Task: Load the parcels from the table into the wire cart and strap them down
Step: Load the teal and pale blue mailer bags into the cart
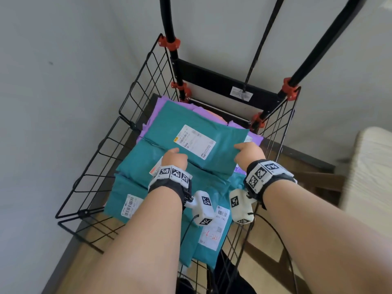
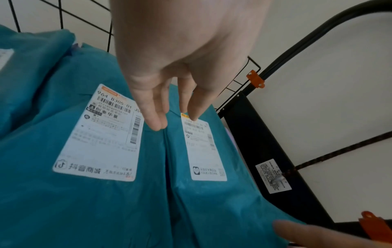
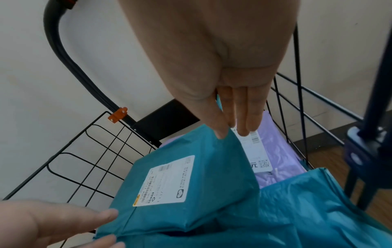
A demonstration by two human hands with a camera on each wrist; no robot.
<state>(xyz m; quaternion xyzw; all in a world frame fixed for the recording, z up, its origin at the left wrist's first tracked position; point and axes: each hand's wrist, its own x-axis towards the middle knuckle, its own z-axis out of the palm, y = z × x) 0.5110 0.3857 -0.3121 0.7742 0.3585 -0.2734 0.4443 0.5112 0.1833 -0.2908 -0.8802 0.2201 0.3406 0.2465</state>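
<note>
A black wire cart [image 1: 101, 158] holds several teal parcels [image 1: 131, 172] stacked over purple ones [image 1: 161, 102]. The top teal parcel [image 1: 169, 124] [image 3: 212, 167] carries a white label and lies tilted, its right edge raised. My left hand [image 1: 174, 158] [image 2: 161, 120] has straight fingers touching that parcel's near left edge, at the seam with the parcel below [image 2: 63, 201]. My right hand [image 1: 248, 153] [image 3: 231, 132] pinches the parcel's right edge, thumb on top and fingers behind it. A black elastic strap [image 1: 254, 49] [image 2: 339, 151] hangs at the cart's back panel.
The cart's handle tubes [image 1: 169, 28] rise at the back against a pale wall. A white padded piece of furniture [image 1: 371, 166] stands to the right. A dark blue frame [image 3: 371, 134] stands just outside the cart's right wall. The floor is wood.
</note>
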